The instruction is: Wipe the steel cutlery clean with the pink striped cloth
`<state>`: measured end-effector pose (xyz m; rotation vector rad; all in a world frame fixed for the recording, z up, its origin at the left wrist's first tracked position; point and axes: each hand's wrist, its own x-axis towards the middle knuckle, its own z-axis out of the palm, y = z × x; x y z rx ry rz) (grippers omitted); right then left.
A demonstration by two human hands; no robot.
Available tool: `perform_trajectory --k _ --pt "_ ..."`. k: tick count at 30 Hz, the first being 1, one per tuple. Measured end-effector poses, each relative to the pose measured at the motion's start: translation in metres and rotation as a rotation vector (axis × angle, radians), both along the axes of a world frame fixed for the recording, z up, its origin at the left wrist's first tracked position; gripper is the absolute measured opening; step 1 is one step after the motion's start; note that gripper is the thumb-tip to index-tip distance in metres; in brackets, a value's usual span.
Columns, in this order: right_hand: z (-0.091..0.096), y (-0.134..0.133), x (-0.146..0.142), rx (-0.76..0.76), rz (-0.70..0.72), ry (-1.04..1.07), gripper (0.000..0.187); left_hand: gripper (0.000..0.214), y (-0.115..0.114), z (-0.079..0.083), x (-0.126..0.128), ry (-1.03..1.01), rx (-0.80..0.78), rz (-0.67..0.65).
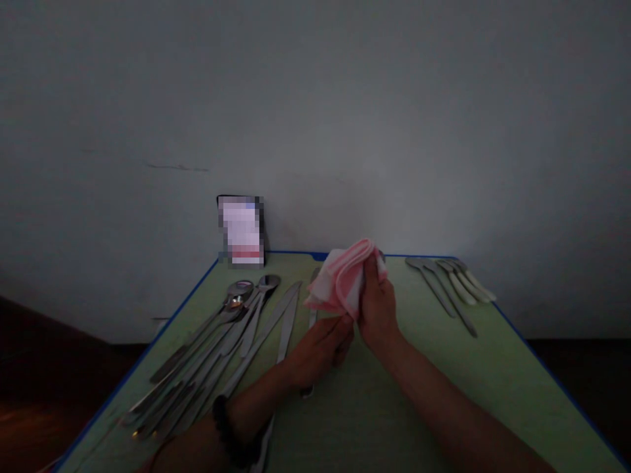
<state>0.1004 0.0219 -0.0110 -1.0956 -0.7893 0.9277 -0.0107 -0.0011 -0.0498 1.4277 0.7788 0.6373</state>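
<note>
My right hand is closed around a folded pink-and-white cloth, held up over the middle of the table. Just below the cloth's lower edge, my left hand is also closed, its fingertips meeting the cloth near my right hand. What sits inside the left fingers is hidden. A small grey metal tip shows behind the cloth, too little of it to name. Under my left hand lies a metal utensil, partly covered. A table knife lies beneath my left forearm.
Several metal spoons and other cutlery lie in a spread pile at the left. At the right are several forks, some pale-handled. A phone leans against the wall at the back of the blue-edged green table.
</note>
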Motion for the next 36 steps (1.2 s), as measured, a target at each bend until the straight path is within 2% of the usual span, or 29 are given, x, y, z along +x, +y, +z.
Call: perform_trajectory --k 3,5,10,13,16,19,22,25,29,33,36 --pt "-0.002 0.002 -0.005 -0.02 0.065 0.116 0.043 0.043 0.001 0.002 0.002 0.009 0.005 0.016" --pt "0.006 0.005 0.006 -0.004 0.086 0.058 0.042 0.043 0.002 0.005 0.003 0.014 0.027 0.029" --pt "0.034 0.012 0.054 0.237 0.058 -0.517 0.029 0.043 0.0 0.01 0.003 0.04 0.079 -0.009" --pt "0.036 0.013 0.064 0.274 0.117 -0.613 0.025 0.043 0.0 0.011 0.003 0.045 0.075 -0.028" --pt "0.015 0.013 0.046 0.162 0.027 -0.377 0.035 0.044 -0.001 0.011 0.003 0.061 0.042 -0.02" --pt "-0.011 0.011 0.02 0.036 0.035 -0.072 0.043 0.046 -0.001 0.012 0.004 0.09 -0.005 -0.02" --pt "-0.023 0.007 0.005 -0.016 0.035 0.047 0.045 0.046 0.0 0.011 0.004 0.099 -0.009 -0.022" --pt "-0.017 0.007 0.003 -0.032 0.076 0.133 0.045 0.045 0.002 0.009 0.004 0.1 0.016 -0.026" --pt "0.005 0.015 0.019 0.028 0.098 0.191 0.038 0.04 0.002 0.01 0.005 0.092 0.036 0.023" --pt "0.026 0.025 0.048 0.139 0.004 0.206 0.033 0.035 -0.006 0.016 0.005 0.124 0.095 -0.036" --pt "0.032 0.027 0.059 0.187 -0.028 0.217 0.032 0.032 -0.009 0.018 0.005 0.147 0.169 -0.06"
